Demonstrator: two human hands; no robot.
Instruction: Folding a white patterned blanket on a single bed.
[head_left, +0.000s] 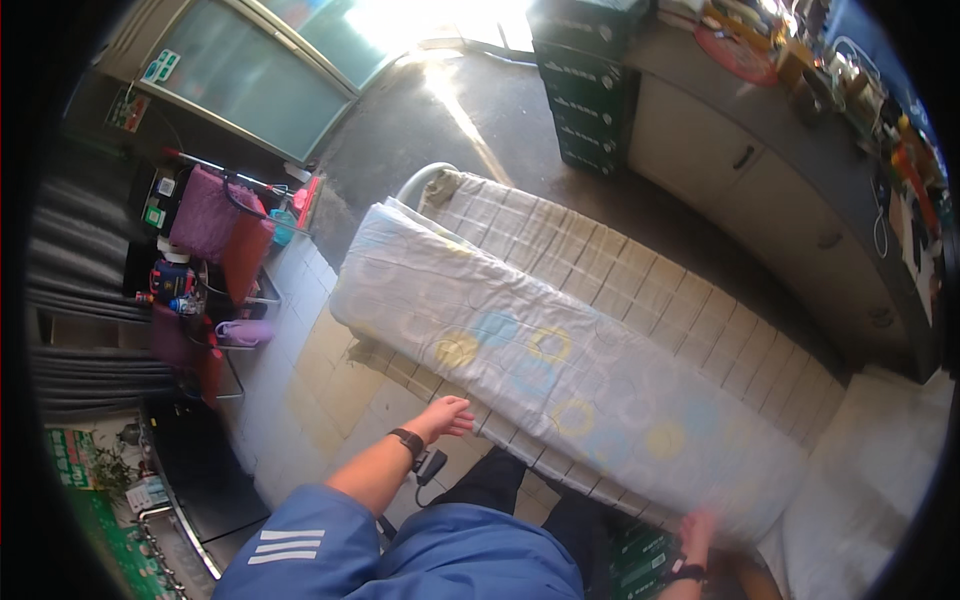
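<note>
A folded quilt (525, 345) with pale blue and yellow ring patterns lies lengthwise on a narrow bed with a checked sheet (660, 300). My left hand (448, 417), a dark band on its wrist, is held near the quilt's near edge with fingers loosely extended and nothing in it. At the lower right, my right hand (697, 529) is blurred against the quilt's near edge; whether its fingers grip the fabric cannot be told. White bedding (855, 465) lies at the bed's right end.
Green boxes (585, 97) are stacked beyond the bed, beside a long cabinet (697, 150) with a cluttered top. Chairs bearing a pink cushion (206, 210) and bottles stand at left. A dark table (195, 457) is at lower left. Another green box (637, 559) sits beneath the bed.
</note>
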